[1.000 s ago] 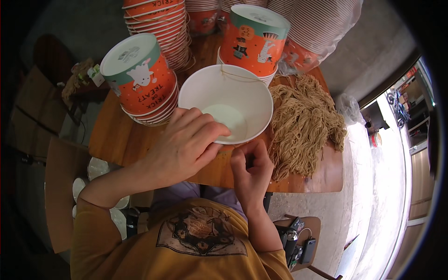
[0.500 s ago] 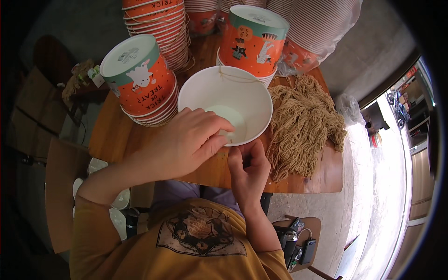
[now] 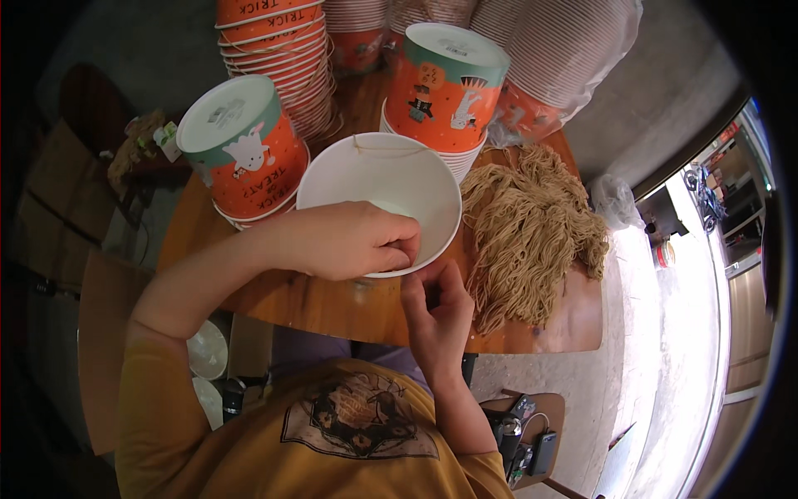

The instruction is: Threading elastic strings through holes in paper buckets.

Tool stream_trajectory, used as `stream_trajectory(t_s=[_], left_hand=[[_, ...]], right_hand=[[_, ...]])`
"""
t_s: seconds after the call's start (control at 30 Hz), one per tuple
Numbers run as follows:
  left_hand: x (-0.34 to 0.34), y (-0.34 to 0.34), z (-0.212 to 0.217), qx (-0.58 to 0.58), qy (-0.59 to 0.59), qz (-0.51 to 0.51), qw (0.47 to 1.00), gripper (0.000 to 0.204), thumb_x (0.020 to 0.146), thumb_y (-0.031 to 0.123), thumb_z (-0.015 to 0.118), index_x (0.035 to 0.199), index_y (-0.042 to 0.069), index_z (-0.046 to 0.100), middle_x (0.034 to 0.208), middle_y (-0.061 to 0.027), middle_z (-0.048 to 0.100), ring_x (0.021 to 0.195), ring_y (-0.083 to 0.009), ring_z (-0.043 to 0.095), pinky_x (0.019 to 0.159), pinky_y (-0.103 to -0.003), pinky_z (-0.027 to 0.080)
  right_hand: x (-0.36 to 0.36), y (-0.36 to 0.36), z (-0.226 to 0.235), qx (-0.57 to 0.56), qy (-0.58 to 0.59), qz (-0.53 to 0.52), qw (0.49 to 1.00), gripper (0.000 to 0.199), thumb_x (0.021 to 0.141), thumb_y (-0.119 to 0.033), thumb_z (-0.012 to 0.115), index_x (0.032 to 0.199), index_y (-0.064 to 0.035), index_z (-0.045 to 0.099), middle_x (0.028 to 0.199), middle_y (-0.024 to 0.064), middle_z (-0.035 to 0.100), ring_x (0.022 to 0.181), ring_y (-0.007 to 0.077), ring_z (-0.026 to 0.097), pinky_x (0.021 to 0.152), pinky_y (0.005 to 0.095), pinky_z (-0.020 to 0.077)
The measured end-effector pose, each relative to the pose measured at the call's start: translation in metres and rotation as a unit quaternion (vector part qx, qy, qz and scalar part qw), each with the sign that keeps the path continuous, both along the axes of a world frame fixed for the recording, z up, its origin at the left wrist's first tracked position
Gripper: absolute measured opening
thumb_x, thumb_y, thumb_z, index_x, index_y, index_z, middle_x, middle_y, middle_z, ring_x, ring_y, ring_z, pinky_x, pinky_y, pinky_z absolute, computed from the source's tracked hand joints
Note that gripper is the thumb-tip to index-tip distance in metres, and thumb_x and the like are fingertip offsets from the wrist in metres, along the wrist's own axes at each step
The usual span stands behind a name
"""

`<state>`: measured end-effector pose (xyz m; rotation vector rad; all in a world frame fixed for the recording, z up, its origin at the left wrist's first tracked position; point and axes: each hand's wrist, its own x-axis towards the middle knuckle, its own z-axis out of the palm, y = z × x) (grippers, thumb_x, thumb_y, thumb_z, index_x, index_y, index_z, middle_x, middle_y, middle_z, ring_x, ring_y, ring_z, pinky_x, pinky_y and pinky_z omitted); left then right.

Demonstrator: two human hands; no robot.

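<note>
A white-lined paper bucket [image 3: 366,170] stands tilted toward me at the middle of the table, its mouth facing up. A thin tan string [image 3: 395,151] is looped at its far inner wall. My left hand [image 3: 353,241] reaches over the near rim into the bucket, fingers curled against the near inner wall; what they pinch is hidden. Just outside the same stretch of rim, my right hand [image 3: 438,308] has thumb and fingers pinched close to the wall, and anything between them is too small to make out. To the right lies a bundle of tan strings [image 3: 532,241].
Upside-down orange and green buckets stand at left [image 3: 253,150] and behind [image 3: 449,91]. A tall bucket stack [image 3: 278,75] rises at the far left; plastic-wrapped stacks [image 3: 573,50] fill the back right. A stool [image 3: 540,441] with a phone is at lower right.
My left hand has gone deeper into the bucket, its fingers now curled at the near inner wall. My right hand stays just outside the rim. The whole view has shifted slightly.
</note>
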<state>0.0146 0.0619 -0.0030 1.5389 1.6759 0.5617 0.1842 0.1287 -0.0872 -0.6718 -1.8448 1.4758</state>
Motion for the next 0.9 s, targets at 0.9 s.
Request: stream_trajectory(t_s=[0.9], left_hand=[[-0.008, 0.015, -0.016, 0.051, -0.247, 0.079, 0.964, 0.038, 0.092, 0.007, 0.06, 0.127, 0.001, 0.044, 0.105, -0.0078, 0.06, 0.1, -0.0121, 0.056, 0.086, -0.026, 0.045]], right_hand=[[-0.012, 0.049, 0.035, -0.244, 0.001, 0.153, 0.958, 0.013, 0.093, -0.021, 0.066, 0.096, -0.0079, 0.066, 0.068, -0.0083, 0.053, 0.056, -0.0001, 0.043, 0.048, 0.0171, 0.0307]])
